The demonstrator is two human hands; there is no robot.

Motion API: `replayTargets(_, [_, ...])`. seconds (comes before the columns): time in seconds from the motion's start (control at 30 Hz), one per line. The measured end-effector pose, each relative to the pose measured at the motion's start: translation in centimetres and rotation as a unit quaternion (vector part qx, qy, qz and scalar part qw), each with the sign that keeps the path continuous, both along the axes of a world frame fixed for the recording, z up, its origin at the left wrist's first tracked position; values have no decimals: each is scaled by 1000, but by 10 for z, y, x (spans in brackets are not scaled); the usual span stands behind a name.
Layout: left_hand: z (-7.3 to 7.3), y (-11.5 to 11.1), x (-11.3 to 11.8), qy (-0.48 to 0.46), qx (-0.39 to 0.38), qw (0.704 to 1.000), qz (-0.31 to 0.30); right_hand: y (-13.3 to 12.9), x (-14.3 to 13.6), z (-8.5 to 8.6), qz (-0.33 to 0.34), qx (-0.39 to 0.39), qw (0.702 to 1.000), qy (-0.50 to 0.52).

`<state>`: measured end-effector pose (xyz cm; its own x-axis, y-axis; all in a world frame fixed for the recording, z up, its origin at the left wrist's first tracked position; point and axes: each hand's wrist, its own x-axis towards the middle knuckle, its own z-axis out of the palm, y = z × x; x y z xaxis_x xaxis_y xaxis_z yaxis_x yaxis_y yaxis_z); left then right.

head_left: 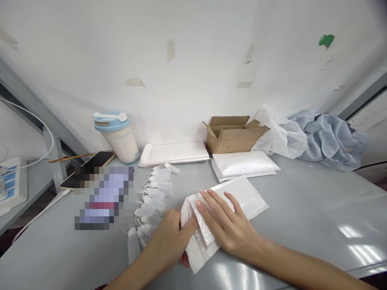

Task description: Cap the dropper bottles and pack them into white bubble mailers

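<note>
A white bubble mailer (246, 197) lies tilted over the grey table's front middle, its flap end toward me. My left hand (177, 233) grips that end, thumb on top and fingers underneath. My right hand (225, 223) rests flat across the mailer's upper face with its fingers stretched out. Just left of my left hand runs a row of small translucent squeeze bottles (160, 187) with white caps. Behind the mailer, further bubble mailers (246, 163) are stacked in front of an open cardboard box (238, 139).
Another white mailer stack (178, 153) lies by the wall. A blue-lidded cup (119, 139), a dark phone (90, 167) and a blurred-out phone-like object (105, 195) are at left. A power strip (12, 185) sits far left. A plastic bag (281, 135) and blue cloth (329, 139) lie back right.
</note>
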<state>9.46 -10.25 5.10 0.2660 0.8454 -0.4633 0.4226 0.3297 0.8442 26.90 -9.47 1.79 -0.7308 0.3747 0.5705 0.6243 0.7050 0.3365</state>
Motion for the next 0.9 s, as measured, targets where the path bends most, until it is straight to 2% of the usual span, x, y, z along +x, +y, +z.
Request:
replayTargets(0.13, [-5, 1, -4, -23, 7, 1000, -1, 0, 1, 4, 9, -40, 999, -21])
replayTargets(0.27, [-3, 3, -9, -60, 43, 997, -2, 0, 2, 7, 1, -33, 999, 39])
replayTargets(0.33, [0, 2, -11, -67, 78, 995, -3, 0, 3, 8, 12, -26, 998, 59])
replayTargets(0.4, [2, 1, -12, -41, 155, 987, -13, -1, 6, 9, 30, -13, 998, 61])
replayTargets(0.47, [1, 0, -11, 7, 285, 957, -46, -1, 10, 10, 47, 5, 997, 56])
replayTargets(0.53, [-2, -2, -10, 57, 429, 896, -94, 1, 14, 12, 52, 16, 997, 47])
replayTargets(0.6, [-7, -3, -8, 102, 533, 830, -128, 2, 16, 13, 51, 17, 998, 42])
replayTargets(0.7, [-17, -4, -4, 145, 607, 772, -122, 3, 18, 16, 58, 16, 997, 47])
replayTargets(0.8, [-26, -6, -2, 149, 644, 745, -89, 1, 17, 16, 85, 7, 995, 61])
replayTargets(0.9, [-32, -6, -1, 146, 673, 719, -92, -1, 16, 17, 111, -4, 989, 98])
